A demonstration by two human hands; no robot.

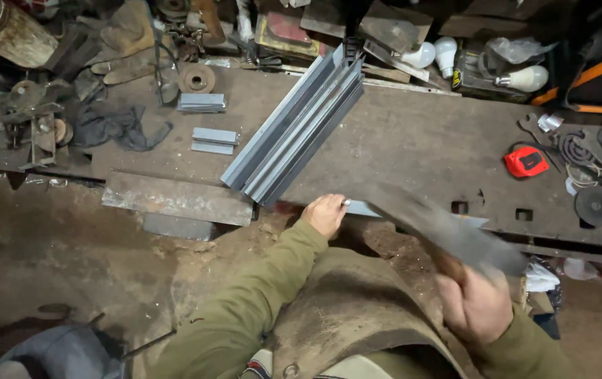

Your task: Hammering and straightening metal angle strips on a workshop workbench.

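Steel strip (361, 208) lying at near tabletop (413, 140) edge, pinned by closed left hand (325, 214), seemingly for steadying; right hand (474, 303) gripping blurred dark tool (441, 228) above strip; grey angle bars (294, 130) stacked just beyond; red tape measure (526, 161) far right.

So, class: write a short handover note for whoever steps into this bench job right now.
Left hand: pinning a flat steel piece at the workbench front edge, grip closed on it.
Right hand: gripping a long dark tool, blurred, over that piece.
Nearby: stacked angle bars, short cut pieces, red tape measure.
Done or left: cannot tell from this view.
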